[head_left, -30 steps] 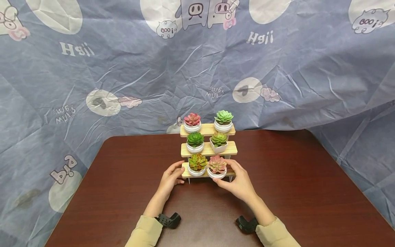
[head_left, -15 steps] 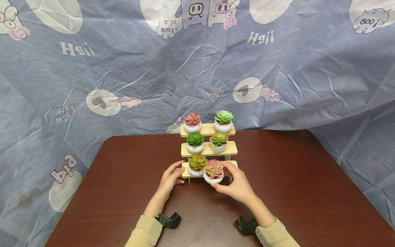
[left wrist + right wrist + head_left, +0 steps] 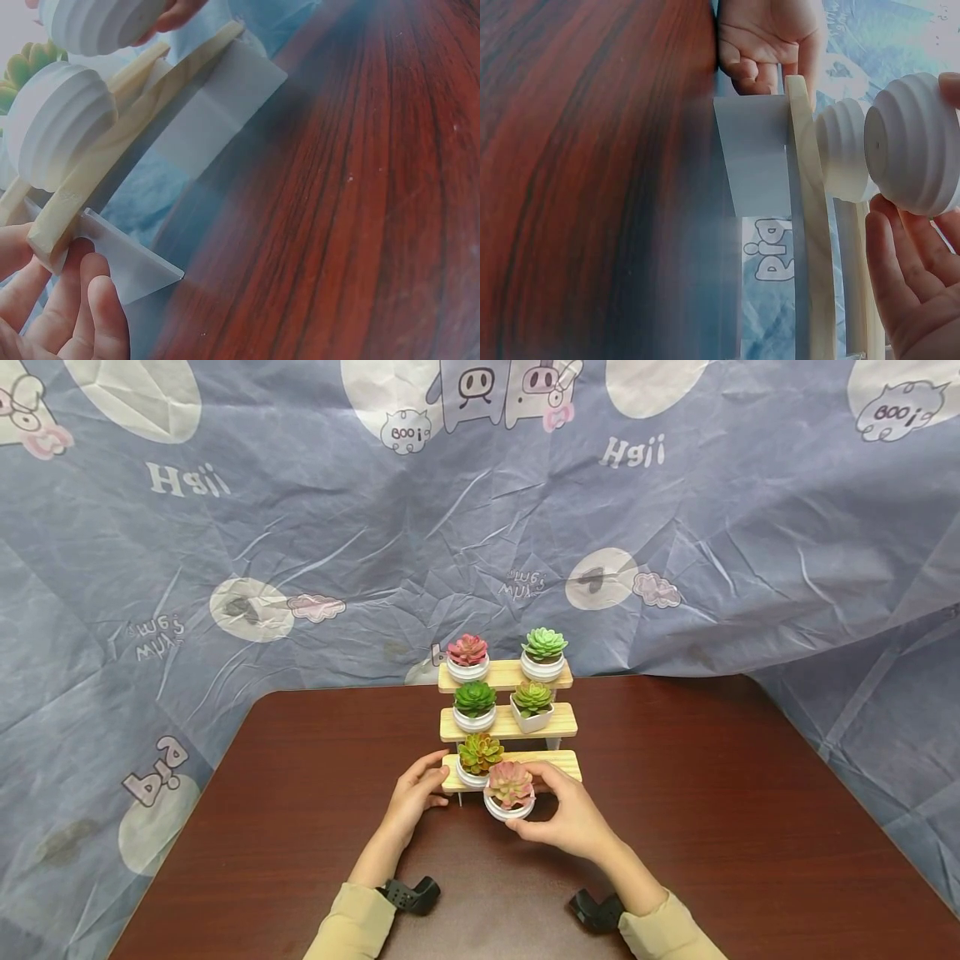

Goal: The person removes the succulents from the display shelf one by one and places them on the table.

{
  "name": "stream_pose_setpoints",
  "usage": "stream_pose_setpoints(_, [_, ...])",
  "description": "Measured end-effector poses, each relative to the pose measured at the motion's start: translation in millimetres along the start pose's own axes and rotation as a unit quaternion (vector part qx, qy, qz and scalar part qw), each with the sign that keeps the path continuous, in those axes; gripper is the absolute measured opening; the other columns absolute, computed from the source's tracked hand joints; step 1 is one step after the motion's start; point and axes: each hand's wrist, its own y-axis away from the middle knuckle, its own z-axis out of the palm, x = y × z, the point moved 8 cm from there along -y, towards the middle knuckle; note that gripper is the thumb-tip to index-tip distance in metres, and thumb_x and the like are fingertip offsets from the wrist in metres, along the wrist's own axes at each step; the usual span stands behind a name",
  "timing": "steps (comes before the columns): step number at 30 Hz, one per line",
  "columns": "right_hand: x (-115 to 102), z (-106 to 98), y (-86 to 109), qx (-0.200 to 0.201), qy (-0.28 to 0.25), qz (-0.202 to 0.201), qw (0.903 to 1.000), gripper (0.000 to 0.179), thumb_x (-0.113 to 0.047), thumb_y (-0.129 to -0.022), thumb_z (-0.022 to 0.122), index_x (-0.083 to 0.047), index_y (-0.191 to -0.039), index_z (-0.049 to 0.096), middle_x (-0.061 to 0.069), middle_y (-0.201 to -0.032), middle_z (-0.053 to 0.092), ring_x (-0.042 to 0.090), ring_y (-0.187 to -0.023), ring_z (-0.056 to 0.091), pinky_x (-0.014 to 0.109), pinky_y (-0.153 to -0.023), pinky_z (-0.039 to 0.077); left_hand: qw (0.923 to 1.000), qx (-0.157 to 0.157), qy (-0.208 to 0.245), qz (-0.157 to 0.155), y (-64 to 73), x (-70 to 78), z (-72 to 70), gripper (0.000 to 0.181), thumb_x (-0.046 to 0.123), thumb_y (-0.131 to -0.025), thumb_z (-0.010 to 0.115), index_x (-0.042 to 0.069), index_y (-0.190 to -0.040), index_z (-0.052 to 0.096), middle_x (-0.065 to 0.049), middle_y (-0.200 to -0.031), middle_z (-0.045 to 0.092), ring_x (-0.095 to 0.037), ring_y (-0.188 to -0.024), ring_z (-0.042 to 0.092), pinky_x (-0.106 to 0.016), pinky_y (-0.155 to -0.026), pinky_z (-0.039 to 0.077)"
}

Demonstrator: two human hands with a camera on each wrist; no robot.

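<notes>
A three-tier wooden plant stand [image 3: 558, 764] with white supports stands on the table. My left hand [image 3: 414, 789] grips the left end of its lowest shelf; in the left wrist view the fingers [image 3: 79, 292] bend under the board end. My right hand [image 3: 573, 814] holds a pink succulent [image 3: 510, 783] in a round white pot between thumb and fingers. That pot [image 3: 907, 142] is off the shelf, in front of the board. Behind it, a yellow-green succulent [image 3: 480, 753] in a white pot sits on the lowest shelf's left half.
On the middle shelf are a dark green succulent [image 3: 475, 699] and a light green one [image 3: 532, 700] in a squarish pot. The top shelf bears a red succulent [image 3: 467, 652] and a pale green one [image 3: 544, 646]. A blue printed cloth [image 3: 375, 543] hangs behind the brown table [image 3: 315, 760].
My right hand has lifted the pink succulent off the lowest shelf and brought it forward and slightly left. My left hand has stayed at the shelf end.
</notes>
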Motion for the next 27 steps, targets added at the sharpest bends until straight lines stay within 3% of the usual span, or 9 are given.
stream_pose_setpoints(6, [-4.2,6.4,0.2,-0.010,-0.001,0.009,0.9999,0.062,-0.011,-0.063,0.086,-0.013,-0.118,0.057,-0.002,-0.113,0.061,0.012,-0.095,0.062,0.036,-0.084,0.051,1.0000,-0.003,0.002,0.003,-1.2,-0.4,0.8,0.044,0.012,-0.097,0.053,-0.003,-0.137,0.043,-0.003,-0.094,0.062,-0.017,-0.077,0.058,-0.034,-0.067,0.052])
stream_pose_setpoints(13, [-37.3,9.7,-1.4,-0.028,-0.006,-0.005,0.9996,0.059,-0.005,-0.064,0.084,-0.002,-0.116,0.058,0.006,-0.110,0.062,0.019,-0.094,0.062,0.042,-0.083,0.050,1.0000,0.004,0.006,0.000,-0.8,-1.6,-0.2,0.043,0.011,-0.096,0.053,-0.002,-0.136,0.045,-0.003,-0.092,0.061,-0.017,-0.076,0.058,-0.033,-0.066,0.052])
stream_pose_setpoints(17, [-44.7,11.8,-0.8,-0.032,-0.005,-0.013,0.9994,0.056,-0.004,-0.063,0.084,0.000,-0.113,0.058,0.006,-0.107,0.062,0.018,-0.093,0.062,0.041,-0.081,0.051,1.0000,0.007,0.006,-0.001,-0.7,-2.0,-0.5,0.042,0.011,-0.096,0.053,-0.002,-0.136,0.046,-0.002,-0.093,0.060,-0.018,-0.075,0.058,-0.032,-0.066,0.052])
stream_pose_setpoints(23, [-39.8,19.9,1.7,-0.042,-0.004,-0.012,0.9990,0.058,-0.006,-0.063,0.085,0.000,-0.115,0.058,0.006,-0.108,0.062,0.016,-0.090,0.062,0.040,-0.079,0.052,1.0000,0.007,0.006,0.003,-0.9,-1.4,-0.5,0.042,0.011,-0.096,0.053,-0.003,-0.135,0.045,-0.002,-0.093,0.060,-0.016,-0.074,0.057,-0.032,-0.065,0.052])
stream_pose_setpoints(27, [-21.1,29.9,5.8,-0.048,0.003,-0.009,0.9988,0.062,-0.011,-0.063,0.086,-0.005,-0.118,0.058,0.003,-0.109,0.062,0.016,-0.089,0.062,0.040,-0.079,0.052,1.0000,0.005,0.006,0.003,-0.8,-1.9,-0.6,0.042,0.011,-0.097,0.053,-0.003,-0.136,0.045,-0.002,-0.093,0.059,-0.017,-0.073,0.057,-0.031,-0.065,0.052])
